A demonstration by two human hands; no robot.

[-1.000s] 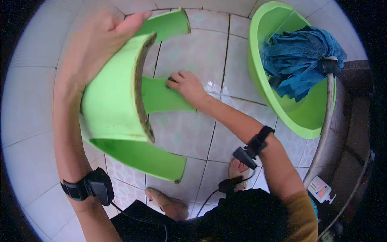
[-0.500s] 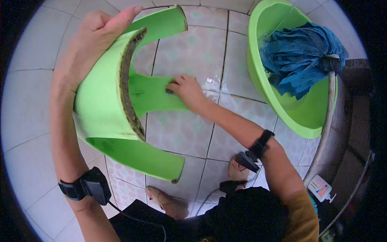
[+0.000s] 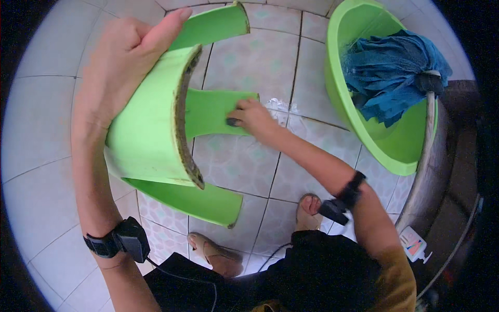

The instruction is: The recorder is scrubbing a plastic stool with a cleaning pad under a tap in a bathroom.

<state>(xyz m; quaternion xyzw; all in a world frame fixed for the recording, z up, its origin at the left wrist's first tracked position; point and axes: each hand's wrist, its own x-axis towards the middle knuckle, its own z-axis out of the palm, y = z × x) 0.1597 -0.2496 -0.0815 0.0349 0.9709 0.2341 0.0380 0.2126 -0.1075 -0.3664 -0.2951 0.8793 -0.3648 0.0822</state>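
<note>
A light green plastic stool (image 3: 145, 130) lies tipped on its side, its curved legs pointing right. Dark grime runs along the rim of the leg nearest me in height. My left hand (image 3: 127, 62) wraps over the stool's upper left side, thumb raised along the top; its other fingers are partly hidden. Against the inner face of the middle leg, my right hand (image 3: 254, 119) presses a small dark scrubbing pad (image 3: 234, 122). Most of the pad is covered by the fingers, so its exact kind is unclear.
At the right, a large green plastic tub (image 3: 364, 140) holds a blue mop head (image 3: 390, 73), whose handle (image 3: 423, 156) slants down toward me. A white pump bottle (image 3: 413, 244) lies lower right. Foamy water (image 3: 280, 106) wets the tiled floor, and my feet (image 3: 309, 210) stand below.
The stool has tilted and shifted slightly right, together with my left hand. My right hand has slid a little right and down along the middle leg.
</note>
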